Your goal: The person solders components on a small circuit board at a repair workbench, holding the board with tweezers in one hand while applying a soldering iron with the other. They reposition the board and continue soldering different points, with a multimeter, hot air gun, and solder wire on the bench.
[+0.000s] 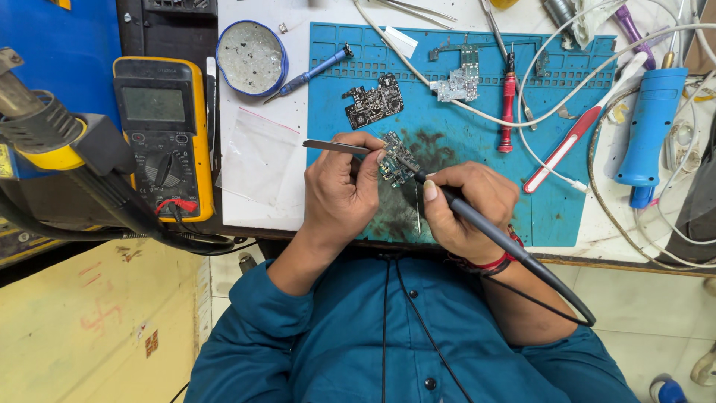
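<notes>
Over the near edge of the blue work mat (462,119), the left hand (339,186) curls shut around metal tweezers (335,146), whose shaft sticks out past the thumb side while the tips reach a small green circuit board (395,160) pinned under the fingertips. Just beside it, the right hand (466,205) is closed in a pen grip on a black soldering iron (485,224), tip touching the same board; its dark cable (556,295) loops back toward the wrist, which wears a red thread band (496,263). Both forearms come up from teal sleeves.

Beyond the hands on the mat lie a black circuit board (373,103), a pale metal-shielded board (459,83), a red screwdriver (507,112) and a red-and-white tool (570,145), with white cables (544,112) crossing between them. Farther to the right of the right hand rests a blue hot-glue-shaped tool (652,123).

Left of the left hand, a clear plastic bag (257,157) lies flat on the bench (298,45), a round blue tin (251,57) and blue-handled driver (313,72) beyond it. Further left sits a yellow-cased multimeter (160,134) and a hot-air nozzle (37,119).
</notes>
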### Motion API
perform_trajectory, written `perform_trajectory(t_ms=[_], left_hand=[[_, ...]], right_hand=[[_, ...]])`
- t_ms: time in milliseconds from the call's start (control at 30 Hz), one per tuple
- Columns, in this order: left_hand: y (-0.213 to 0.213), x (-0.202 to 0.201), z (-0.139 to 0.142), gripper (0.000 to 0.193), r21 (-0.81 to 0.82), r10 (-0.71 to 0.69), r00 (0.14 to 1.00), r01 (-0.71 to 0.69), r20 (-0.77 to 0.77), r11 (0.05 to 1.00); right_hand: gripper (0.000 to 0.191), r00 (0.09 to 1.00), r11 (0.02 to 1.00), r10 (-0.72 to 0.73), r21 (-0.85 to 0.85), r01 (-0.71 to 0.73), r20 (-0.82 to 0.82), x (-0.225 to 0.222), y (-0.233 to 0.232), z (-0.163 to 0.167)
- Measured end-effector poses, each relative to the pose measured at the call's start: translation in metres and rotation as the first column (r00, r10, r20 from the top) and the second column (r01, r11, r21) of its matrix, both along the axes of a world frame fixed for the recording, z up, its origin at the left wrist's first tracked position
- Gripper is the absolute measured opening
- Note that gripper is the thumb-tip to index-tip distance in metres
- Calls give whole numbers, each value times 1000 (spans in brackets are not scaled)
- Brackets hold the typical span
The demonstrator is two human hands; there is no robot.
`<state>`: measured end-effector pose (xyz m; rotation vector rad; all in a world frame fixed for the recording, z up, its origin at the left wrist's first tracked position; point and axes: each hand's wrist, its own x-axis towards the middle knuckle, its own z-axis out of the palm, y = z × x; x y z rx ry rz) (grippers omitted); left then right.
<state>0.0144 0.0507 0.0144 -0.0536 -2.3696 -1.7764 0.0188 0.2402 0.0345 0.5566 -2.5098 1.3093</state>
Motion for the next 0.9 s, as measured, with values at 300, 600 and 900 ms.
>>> perform_trajectory(t_ms=[300,600,900], left_hand=[[0,-1,-1,7,-9,-2,1000,2,-15,1000],[0,-1,0,7,-5,1,1000,-1,4,1000],[0,-1,0,7,14,1,1000,-1,12,1000]], right_hand=[[6,1000,1000,-23,5,23,9,0,0,0],[6,999,999,-34,3,34,2,0,0,-1],[6,999,999,-43,7,43,0,0,0,0]])
